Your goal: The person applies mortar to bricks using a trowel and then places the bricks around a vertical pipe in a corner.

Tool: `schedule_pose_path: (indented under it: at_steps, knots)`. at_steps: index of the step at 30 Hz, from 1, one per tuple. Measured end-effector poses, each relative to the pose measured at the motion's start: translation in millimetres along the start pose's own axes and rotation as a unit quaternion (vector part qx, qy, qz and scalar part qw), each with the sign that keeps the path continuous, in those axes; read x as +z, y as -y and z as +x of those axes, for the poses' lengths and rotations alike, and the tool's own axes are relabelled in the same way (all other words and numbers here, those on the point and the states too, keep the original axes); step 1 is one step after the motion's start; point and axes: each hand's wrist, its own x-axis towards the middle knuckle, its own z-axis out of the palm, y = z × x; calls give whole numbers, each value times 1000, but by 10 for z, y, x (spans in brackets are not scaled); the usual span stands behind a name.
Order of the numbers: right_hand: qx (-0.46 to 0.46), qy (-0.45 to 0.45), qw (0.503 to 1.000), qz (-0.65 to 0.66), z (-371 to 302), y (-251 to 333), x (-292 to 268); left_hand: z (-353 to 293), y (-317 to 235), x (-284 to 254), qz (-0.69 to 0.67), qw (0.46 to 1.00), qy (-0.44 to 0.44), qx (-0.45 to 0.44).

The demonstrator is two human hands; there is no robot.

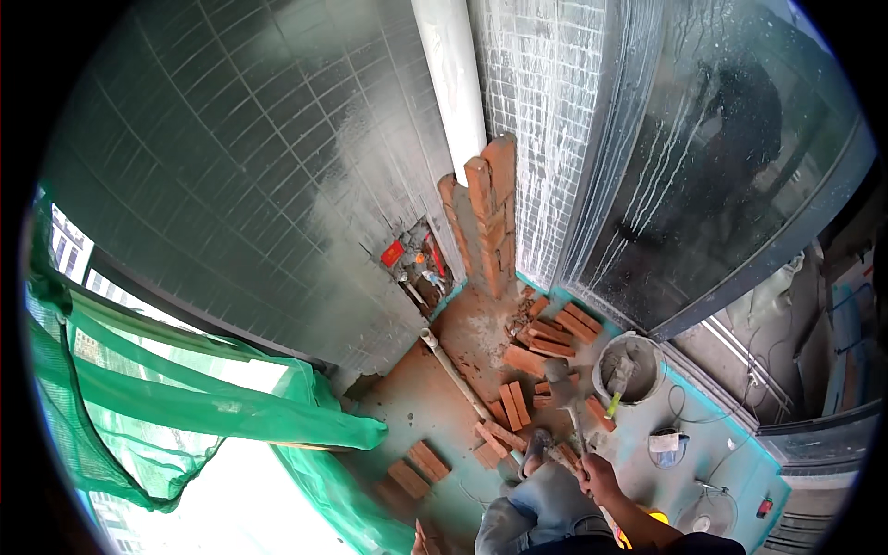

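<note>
Right, a trowel [561,390] shows above loose bricks [524,361], the right hand [600,476] curled around its handle; the left hand's grip I cannot tell. Near the blade stands a mortar bucket [660,372]; beyond, brickwork [498,208] rises beside a white pipe [451,83].

The person's right grip [599,477] holds a trowel [561,390] near loose red bricks [524,360] and a mortar bucket [598,372], while narrow brickwork [488,208] stands in the corner against a white downpipe [451,83].
</note>
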Motion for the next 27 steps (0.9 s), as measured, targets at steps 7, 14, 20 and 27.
schedule_pose_path:
  at_steps: [7,14,20,27]
  knots:
    - [88,36,943,318,1080,1056,57,-58,-236,258,-25,997,14,70]
    - [-52,-4,973,225,2304,2007,153,-827,-755,2198,69,989,-33,123]
    - [-151,-157,974,56,3480,2787,422,-126,-1603,2350,123,986,-68,86]
    - [-110,-262,948,-144,5372,2383,907,1453,-2759,1750,-1,982,137,-130]
